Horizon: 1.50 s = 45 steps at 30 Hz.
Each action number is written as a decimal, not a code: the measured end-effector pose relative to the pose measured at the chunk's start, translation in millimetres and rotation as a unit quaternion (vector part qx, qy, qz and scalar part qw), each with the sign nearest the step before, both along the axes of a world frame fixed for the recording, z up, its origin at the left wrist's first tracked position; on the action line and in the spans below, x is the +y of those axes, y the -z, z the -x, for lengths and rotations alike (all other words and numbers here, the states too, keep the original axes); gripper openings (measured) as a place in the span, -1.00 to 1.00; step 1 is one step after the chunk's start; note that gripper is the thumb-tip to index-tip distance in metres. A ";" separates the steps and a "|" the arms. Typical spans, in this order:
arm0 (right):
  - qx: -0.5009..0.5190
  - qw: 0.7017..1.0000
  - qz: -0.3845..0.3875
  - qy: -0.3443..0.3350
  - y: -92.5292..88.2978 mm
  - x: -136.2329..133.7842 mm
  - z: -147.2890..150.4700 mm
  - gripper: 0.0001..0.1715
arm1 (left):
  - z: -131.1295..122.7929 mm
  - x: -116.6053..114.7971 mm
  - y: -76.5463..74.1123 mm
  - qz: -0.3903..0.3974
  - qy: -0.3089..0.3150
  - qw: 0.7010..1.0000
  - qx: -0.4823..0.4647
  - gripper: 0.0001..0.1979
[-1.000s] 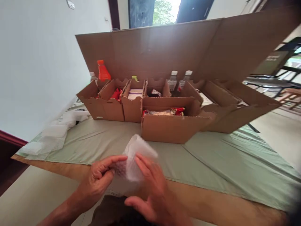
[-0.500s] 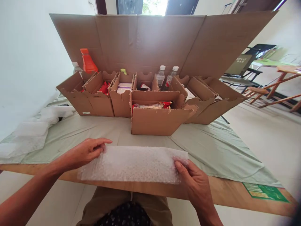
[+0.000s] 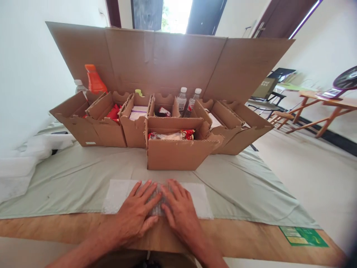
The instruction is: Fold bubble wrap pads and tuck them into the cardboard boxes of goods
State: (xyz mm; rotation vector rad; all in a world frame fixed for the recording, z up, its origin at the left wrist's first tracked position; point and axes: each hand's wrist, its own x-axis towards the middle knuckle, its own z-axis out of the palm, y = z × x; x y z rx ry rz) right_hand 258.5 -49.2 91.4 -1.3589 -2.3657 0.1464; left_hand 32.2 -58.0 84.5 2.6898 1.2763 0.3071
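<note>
Fingers [image 3: 144, 190] | left hand [image 3: 136, 210], right hand [image 3: 180, 208] | spread, flat on bubble wrap [image 3: 200, 199]

"Where do the left hand [image 3: 139, 208] and right hand [image 3: 180, 204] rest?"

"Just beside each other, fingers spread, on a translucent sheet [image 3: 200, 199] along the near edge of the counter [image 3: 240, 230]. A pale green cloth [image 3: 237, 193] lies beneath it."

"And beyond?"

"A cardboard box [image 3: 173, 155] with packets [image 3: 170, 136] inside. Behind it, toward the far edge, a row of cardboard bins [image 3: 111, 133] with an orange bottle [image 3: 95, 81] near its left end."

"What's at the near right corner?"

"A green card [image 3: 305, 236], on bare wood. White packing material [image 3: 18, 166] lies by the left edge."
</note>
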 end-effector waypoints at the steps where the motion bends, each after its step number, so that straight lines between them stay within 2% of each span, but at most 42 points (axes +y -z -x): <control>1: -0.012 1.000 0.020 -0.014 3.7 2.1 4.2 -0.45 | 1.3 2.2 5.3 0.020 0.007 1.000 0.010 -0.36; 3: -0.027 0.999 0.026 -0.019 13.8 4.4 -4.6 -0.46 | 10.3 5.5 13.8 0.038 0.015 0.999 0.010 -0.36; 5: -0.041 0.999 -0.001 -0.004 24.6 3.9 -32.5 -0.48 | 21.9 5.5 18.9 0.039 0.023 0.999 -0.011 -0.37; 9: -0.078 0.991 -0.047 0.099 33.3 4.0 -98.2 -0.53 | 34.6 3.7 23.0 0.038 0.041 0.997 -0.057 -0.42; 11: -0.084 0.984 -0.059 0.148 29.4 10.1 -114.9 -0.54 | 39.5 8.9 23.4 0.013 0.010 0.997 -0.074 -0.50; 14: -0.071 0.982 -0.069 0.162 20.8 28.3 -114.4 -0.52 | 54.7 27.6 23.0 -0.053 -0.090 0.993 -0.056 -0.58; 17: -0.064 0.988 -0.026 0.141 15.9 48.2 -101.5 -0.54 | 74.2 48.3 23.5 -0.080 -0.188 0.979 -0.008 -0.63; 19: -0.061 0.990 0.013 0.129 14.0 55.9 -95.7 -0.69 | 81.7 55.3 24.5 -0.072 -0.215 0.974 -0.001 -0.75; 21: -0.043 0.992 0.028 0.113 10.0 56.4 -94.3 -0.80 | 82.1 54.3 23.2 -0.069 -0.208 0.975 -0.022 -0.88; 24: 0.014 0.994 0.035 0.107 -4.7 42.6 -95.8 -0.80 | 78.3 42.3 8.0 -0.043 -0.200 0.976 -0.078 -0.84; 28: 0.138 0.973 0.149 0.107 -28.0 3.6 -86.1 -0.76 | 91.9 34.8 -41.0 0.086 -0.208 0.969 -0.099 -0.83; 30: 0.186 0.954 0.225 0.070 -30.1 -18.5 -71.0 -0.66 | 102.7 45.8 -66.8 0.069 -0.220 0.972 -0.054 -0.76; 32: 0.210 0.934 0.288 0.020 -23.6 -37.7 -50.2 -0.51 | 107.9 66.9 -85.0 0.008 -0.227 0.974 0.006 -0.73; 35: 0.205 0.917 0.342 -0.025 -6.9 -54.3 -17.5 -0.39 | 100.8 104.7 -91.8 -0.058 -0.243 0.967 0.043 -0.70; 38: 0.183 0.922 0.341 -0.023 2.8 -55.0 2.6 -0.31 | 83.4 120.5 -77.6 -0.097 -0.257 0.961 0.031 -0.57; 39: 0.184 0.924 0.334 -0.023 3.1 -53.2 5.2 -0.29 | 77.5 115.4 -70.4 -0.103 -0.255 0.961 0.029 -0.53; 41: 0.197 0.923 0.329 -0.030 0.2 -48.8 5.6 -0.30 | 67.2 87.4 -55.7 -0.105 -0.230 0.968 0.006 -0.55; 42: 0.204 0.921 0.331 -0.037 -2.3 -46.8 4.4 -0.34 | 63.1 66.0 -49.1 -0.099 -0.208 0.973 -0.006 -0.61; 43: 0.211 0.917 0.337 -0.047 -5.1 -45.1 3.0 -0.41 | 59.5 41.2 -43.5 -0.098 -0.165 0.979 -0.065 -0.66; 45: 0.229 0.904 0.354 -0.067 -10.3 -42.8 1.4 -0.59 | 52.7 -11.1 -34.3 -0.059 -0.092 0.984 -0.143 -0.64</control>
